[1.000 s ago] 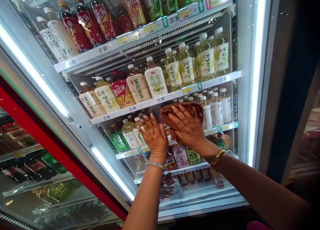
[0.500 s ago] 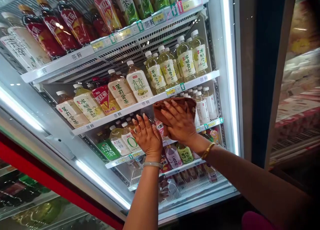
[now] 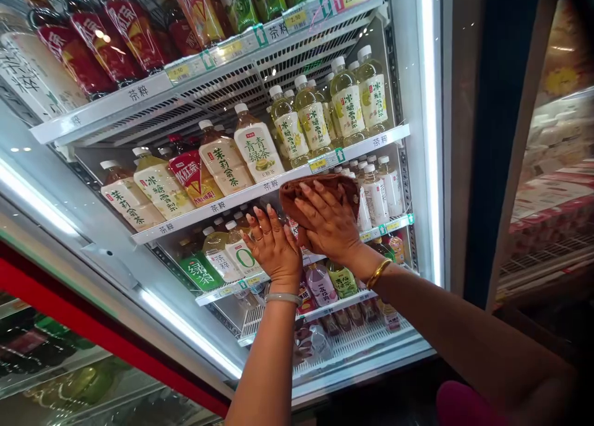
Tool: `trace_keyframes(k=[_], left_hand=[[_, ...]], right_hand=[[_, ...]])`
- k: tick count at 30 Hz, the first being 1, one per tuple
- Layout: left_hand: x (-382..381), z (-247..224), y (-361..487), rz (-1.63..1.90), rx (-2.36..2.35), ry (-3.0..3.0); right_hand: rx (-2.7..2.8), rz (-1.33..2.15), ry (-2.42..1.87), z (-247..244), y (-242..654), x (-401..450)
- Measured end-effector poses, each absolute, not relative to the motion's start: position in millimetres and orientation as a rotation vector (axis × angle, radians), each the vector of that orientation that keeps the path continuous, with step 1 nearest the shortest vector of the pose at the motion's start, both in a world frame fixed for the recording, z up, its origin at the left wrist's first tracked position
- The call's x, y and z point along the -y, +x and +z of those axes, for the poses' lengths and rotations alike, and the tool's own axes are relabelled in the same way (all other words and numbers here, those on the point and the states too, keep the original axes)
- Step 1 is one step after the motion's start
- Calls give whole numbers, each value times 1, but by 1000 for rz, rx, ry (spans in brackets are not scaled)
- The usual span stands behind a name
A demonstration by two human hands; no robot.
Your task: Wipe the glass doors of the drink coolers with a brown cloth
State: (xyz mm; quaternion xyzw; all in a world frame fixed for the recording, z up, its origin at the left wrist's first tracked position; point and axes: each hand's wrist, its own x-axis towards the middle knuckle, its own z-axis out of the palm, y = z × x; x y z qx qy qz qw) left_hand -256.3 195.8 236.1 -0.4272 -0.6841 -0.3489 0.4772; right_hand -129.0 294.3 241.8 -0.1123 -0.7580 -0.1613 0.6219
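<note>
My right hand point(image 3: 330, 223) presses a folded brown cloth point(image 3: 290, 194) against the glass front of a lit drinks cooler, its fingers spread over the cloth. A gold bangle point(image 3: 379, 274) circles that wrist. To its left my left hand point(image 3: 275, 245) is held up flat with fingers apart, seemingly resting on the glass, and holds nothing. A pale bangle point(image 3: 283, 298) is on the left wrist. Behind the hands, bottles of tea point(image 3: 241, 253) stand on the shelves, and the hands and cloth hide part of them.
Pale yellow bottles point(image 3: 315, 126) and a green tea bottle point(image 3: 257, 146) stand on the shelf above. Dark red tea bottles point(image 3: 132, 30) fill the top left. A bright light strip point(image 3: 431, 135) runs down the right side; a red edge point(image 3: 106, 345) crosses the lower left.
My right hand and the cloth have shifted slightly left and up in view. My left hand stays nearly in place, and the view has tilted a little.
</note>
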Motion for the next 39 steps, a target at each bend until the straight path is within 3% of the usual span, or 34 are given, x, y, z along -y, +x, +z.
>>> trace_keyframes(k=[7,15,22,30,39], left_hand=[[-199,232,-253,-875,1702,-1060],[-222,227,-227,-861,1722,-1034],[-235,215,-208,-764,1658,-1154],[-256,213,-188,-920,1662,-1106],[-276,212,-157,-845,1655,-1243]], right_hand=[[1873,-492,-69,183,-110,-303],[1748,-376,-238,224,-104,-309],[1751,-408,-214,185,-89,-319],[1723,-361,-291,224,-74,-337],[1742,-475,-219,196,-41,-363]])
